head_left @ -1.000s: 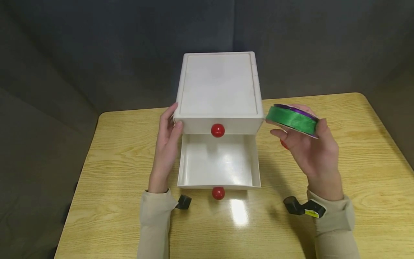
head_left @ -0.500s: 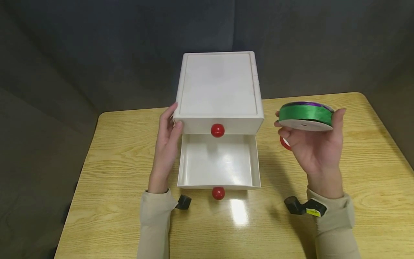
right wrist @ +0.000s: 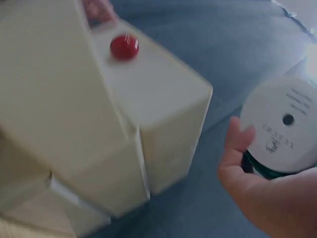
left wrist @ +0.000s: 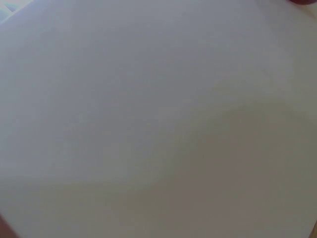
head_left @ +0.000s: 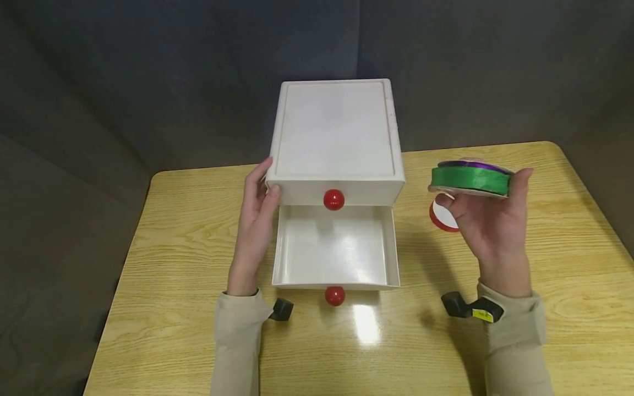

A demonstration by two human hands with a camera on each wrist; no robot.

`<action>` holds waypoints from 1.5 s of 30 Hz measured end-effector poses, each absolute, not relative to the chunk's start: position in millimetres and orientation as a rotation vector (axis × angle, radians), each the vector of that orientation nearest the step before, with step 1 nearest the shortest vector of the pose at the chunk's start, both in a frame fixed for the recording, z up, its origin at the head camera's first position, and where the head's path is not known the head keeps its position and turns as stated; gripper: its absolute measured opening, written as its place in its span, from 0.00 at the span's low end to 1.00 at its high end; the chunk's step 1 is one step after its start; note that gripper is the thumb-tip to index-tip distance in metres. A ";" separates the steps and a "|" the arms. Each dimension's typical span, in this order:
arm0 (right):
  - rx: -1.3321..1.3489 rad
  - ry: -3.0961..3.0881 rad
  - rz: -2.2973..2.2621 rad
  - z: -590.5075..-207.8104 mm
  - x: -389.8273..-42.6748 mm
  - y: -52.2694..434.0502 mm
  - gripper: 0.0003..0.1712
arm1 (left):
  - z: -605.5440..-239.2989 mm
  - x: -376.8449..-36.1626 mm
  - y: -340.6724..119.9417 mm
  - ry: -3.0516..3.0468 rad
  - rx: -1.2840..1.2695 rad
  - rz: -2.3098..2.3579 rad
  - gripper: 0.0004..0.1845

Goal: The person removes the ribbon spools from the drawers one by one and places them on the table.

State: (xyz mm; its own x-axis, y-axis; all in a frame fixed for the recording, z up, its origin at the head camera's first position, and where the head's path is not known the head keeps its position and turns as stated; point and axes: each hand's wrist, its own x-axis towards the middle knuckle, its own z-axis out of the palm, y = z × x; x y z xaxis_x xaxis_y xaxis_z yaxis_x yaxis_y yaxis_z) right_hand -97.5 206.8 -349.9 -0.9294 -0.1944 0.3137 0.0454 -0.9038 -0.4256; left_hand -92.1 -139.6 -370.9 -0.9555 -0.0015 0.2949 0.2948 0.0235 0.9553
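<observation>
Overhead light leaves a glare patch on my table (head_left: 366, 324) and in the open drawer (head_left: 334, 247); the backdrop stays dim. My left wrist view is blank blur, my right soft

My head camera looks down and forward over the bench (head_left: 545, 308) at the white drawer box (head_left: 337, 132). My left wrist camera sits so near that only blurred white shows. My right wrist camera views the drawer box (right wrist: 99, 109) from its right side, sharing its red knob (right wrist: 124, 47) with the head view.
</observation>
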 end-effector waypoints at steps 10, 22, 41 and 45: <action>-0.444 0.888 -2.827 -366.1 -111.5 226.6 0.36 | -369.8 -91.6 -139.8 -2.089 -0.304 -2.033 0.27; -0.218 1.702 -2.525 -387.6 -119.3 232.7 0.14 | -369.2 -90.2 -139.5 -2.101 -0.288 -2.027 0.27; -0.294 2.400 -1.320 -415.3 -134.6 227.6 0.50 | -367.6 -89.6 -136.6 -2.096 -0.290 -2.043 0.27; -0.312 2.422 -1.257 -421.0 -136.8 228.3 0.52 | -367.5 -90.1 -136.2 -2.099 -0.284 -2.040 0.27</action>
State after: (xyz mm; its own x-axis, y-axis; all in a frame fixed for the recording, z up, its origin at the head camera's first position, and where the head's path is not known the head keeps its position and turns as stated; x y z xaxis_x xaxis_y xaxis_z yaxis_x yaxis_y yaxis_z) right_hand -136.8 228.3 -421.0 -0.8981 -0.3689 -0.2393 -0.0164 0.5721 -0.8200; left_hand -90.1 -136.2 -367.5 -0.9614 -0.0016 0.2751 0.2749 0.0287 0.9610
